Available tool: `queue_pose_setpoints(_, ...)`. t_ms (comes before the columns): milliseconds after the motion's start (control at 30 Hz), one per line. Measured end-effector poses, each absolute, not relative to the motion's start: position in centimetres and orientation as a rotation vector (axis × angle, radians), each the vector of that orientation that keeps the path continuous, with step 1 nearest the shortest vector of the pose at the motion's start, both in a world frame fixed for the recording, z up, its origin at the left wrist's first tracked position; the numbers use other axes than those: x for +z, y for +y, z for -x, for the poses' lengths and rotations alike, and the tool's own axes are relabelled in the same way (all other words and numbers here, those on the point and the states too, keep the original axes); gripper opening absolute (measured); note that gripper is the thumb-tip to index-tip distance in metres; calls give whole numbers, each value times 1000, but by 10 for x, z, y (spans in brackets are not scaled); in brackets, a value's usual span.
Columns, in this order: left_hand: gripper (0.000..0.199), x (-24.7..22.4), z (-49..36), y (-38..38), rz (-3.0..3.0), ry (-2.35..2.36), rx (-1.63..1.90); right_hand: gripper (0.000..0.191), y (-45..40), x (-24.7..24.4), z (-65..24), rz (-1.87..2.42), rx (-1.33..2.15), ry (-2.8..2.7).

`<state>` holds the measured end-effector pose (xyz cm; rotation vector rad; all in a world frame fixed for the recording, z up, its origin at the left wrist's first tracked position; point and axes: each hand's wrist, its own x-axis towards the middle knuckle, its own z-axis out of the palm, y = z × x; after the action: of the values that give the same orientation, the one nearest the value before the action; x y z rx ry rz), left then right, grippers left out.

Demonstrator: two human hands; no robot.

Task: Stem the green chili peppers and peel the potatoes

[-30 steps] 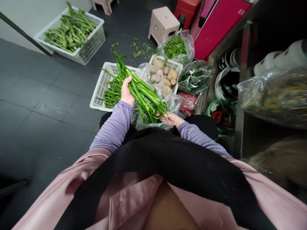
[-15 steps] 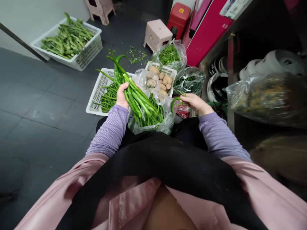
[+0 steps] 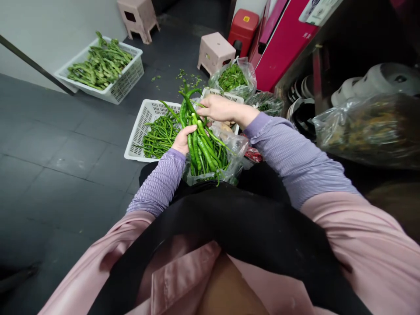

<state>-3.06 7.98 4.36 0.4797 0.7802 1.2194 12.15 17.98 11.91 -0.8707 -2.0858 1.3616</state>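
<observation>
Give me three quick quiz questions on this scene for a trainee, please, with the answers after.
1. True or false: the left hand grips a bunch of long green peppers.
2. The white basket of thick green stalks stands:
a) on a stool
b) under the peppers
c) on the floor by the wall
3. Fill in the blank: the lower ends of the peppers hang over a clear plastic ____.

Key: 1 true; 2 c; 3 bag.

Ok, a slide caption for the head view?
Left hand grips long green chili peppers above a clear plastic bag; right hand near their upper ends.
</observation>
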Motion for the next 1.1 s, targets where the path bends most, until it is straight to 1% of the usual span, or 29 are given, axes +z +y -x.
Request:
queue_pose_setpoints(133,28,48,40,81,-458,839,1299,20,182,109,-105,887,1195,-2052)
queue_pose_setpoints(233,27,53,56,83,-492,884,1403,26,177,92,-114,938,1167,-1899)
queue_pose_setpoints(300,27,56,71,83,-549,859,1490,29,164,70,-129,1032,1265,-1747)
queue_pose_setpoints(433,24,61,93,79,-659,716,1664,23,120,20,-164,1318,1676,-1493)
queue_pose_setpoints(500,28,61,98,77,-684,732,1716,23,101,8,-172,1332,1788,-1438)
queue_pose_setpoints(600,32,59,98,75,-705,775,1666,28,92,17,-171,1165,1793,-1413)
queue_pose_setpoints(667,31,57,95,74,-688,768,1590,33,99,38,-165,1038,1834,-1374)
queue_pose_setpoints(733,30,56,91,75,-650,801,1530,38,111,63,-159,957,1957,-1397)
queue_pose_setpoints(800,32,54,87,76,-621,871,1501,37,122,83,-154,906,2103,-1515)
queue_pose_setpoints(867,33,54,84,77,-608,919,1484,32,127,95,-150,855,2164,-1647)
queue_pose_setpoints(967,30,56,83,77,-599,902,1479,31,124,96,-142,798,2087,-1716)
queue_pose_setpoints(1100,24,56,85,77,-611,725,1490,40,113,84,-128,761,1984,-1582)
